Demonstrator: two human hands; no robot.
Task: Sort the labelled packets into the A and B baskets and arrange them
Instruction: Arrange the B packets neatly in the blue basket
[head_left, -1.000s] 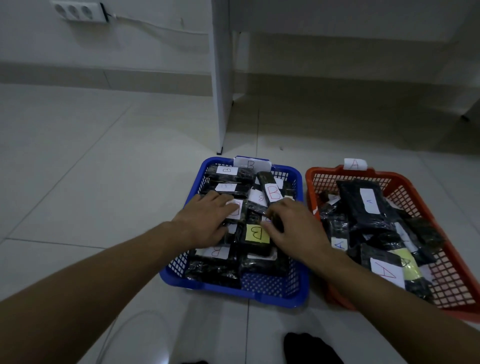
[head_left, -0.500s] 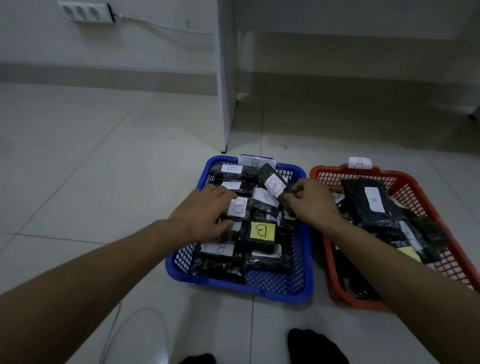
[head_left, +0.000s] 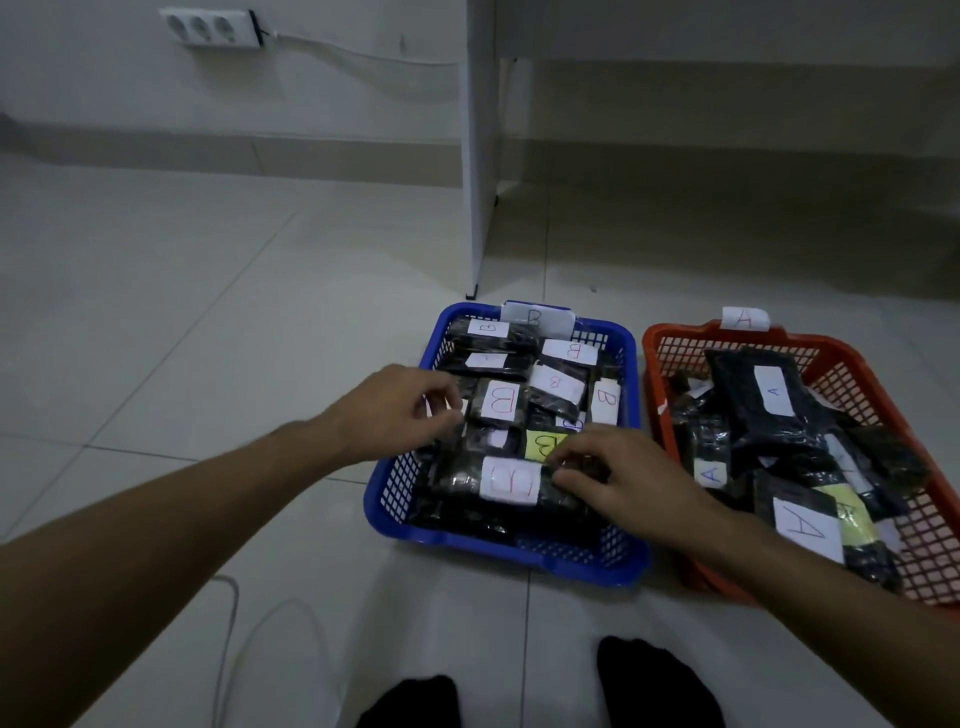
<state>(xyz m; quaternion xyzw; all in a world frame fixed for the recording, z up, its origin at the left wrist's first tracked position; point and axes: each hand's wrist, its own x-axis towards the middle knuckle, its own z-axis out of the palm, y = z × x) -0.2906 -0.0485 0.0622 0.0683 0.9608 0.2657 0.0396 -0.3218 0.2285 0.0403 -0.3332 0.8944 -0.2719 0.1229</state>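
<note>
The right hand (head_left: 631, 480) has its fingers (head_left: 569, 475) curled on the near B packet (head_left: 506, 480) in the blue basket (head_left: 631, 353); the left hand (head_left: 395, 410) pinches a packet edge just left of it. A careless pull could tip the loose pile beside the fingers. I count two baskets, blue and orange basket (head_left: 852, 358), and about nine B labels.

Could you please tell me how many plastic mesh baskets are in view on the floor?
2. The blue plastic mesh basket, tagged B, stands on the left; the orange plastic mesh basket, tagged A, stands beside it on the right. Both hold black labelled packets. None seems hidden.
</note>
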